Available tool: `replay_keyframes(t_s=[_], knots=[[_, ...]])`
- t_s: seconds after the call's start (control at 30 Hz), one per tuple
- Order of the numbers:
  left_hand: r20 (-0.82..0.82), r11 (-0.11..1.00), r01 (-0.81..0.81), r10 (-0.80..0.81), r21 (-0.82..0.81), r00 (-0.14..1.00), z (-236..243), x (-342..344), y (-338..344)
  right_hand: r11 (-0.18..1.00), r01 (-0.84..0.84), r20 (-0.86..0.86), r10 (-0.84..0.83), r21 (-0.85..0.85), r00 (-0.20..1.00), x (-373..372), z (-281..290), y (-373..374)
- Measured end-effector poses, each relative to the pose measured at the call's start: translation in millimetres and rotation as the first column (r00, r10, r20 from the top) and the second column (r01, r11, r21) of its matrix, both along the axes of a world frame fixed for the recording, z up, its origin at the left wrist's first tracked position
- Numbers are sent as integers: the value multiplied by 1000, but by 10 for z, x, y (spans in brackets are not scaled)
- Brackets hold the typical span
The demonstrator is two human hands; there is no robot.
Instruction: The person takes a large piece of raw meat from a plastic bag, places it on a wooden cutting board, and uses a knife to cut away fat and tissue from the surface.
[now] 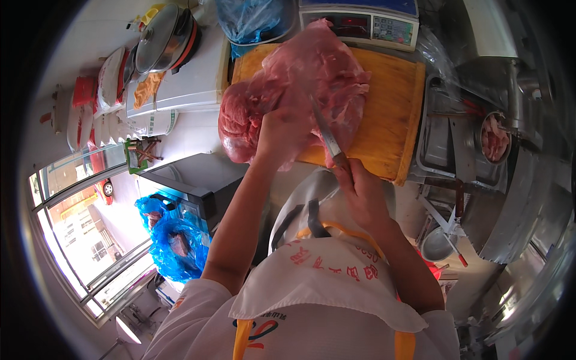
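Note:
A large slab of raw pink meat (342, 66) lies on a wooden cutting board (390, 114), and its thick rounded part (237, 120) hangs over the board's left and near edges. My left hand (281, 135) is on the meat, left of the blade; its fingers are smeared and partly lost against the flesh. In my right hand (359, 186), closed round the handle, is a knife (324, 129). Its blade points away from me and slightly left, lying against the meat near the middle, with the tip hard to make out.
Behind the board stands a digital scale (360, 27) beside a blue-bagged tub (255, 21). To the right are a metal tray (441, 159) and a bowl of meat pieces (495, 138). A lidded pan (162, 39) stands far left; blue plastic bags (180, 243) lie lower left.

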State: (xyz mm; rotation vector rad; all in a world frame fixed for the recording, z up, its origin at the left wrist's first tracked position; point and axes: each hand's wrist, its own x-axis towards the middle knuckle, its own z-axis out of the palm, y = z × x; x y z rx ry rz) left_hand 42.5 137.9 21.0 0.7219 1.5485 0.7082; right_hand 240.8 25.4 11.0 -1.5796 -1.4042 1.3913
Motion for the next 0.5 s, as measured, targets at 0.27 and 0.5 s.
replay_keyframes(t_s=[0.27, 0.5], knots=[[20, 1000, 12, -12, -7, 1000, 84, 32, -9, 999, -32, 127, 30, 10, 991, -242, 34, 14], [-83, 999, 39, -40, -7, 996, -54, -96, -63, 1000, -20, 128, 17, 21, 992, -366, 3, -181]])
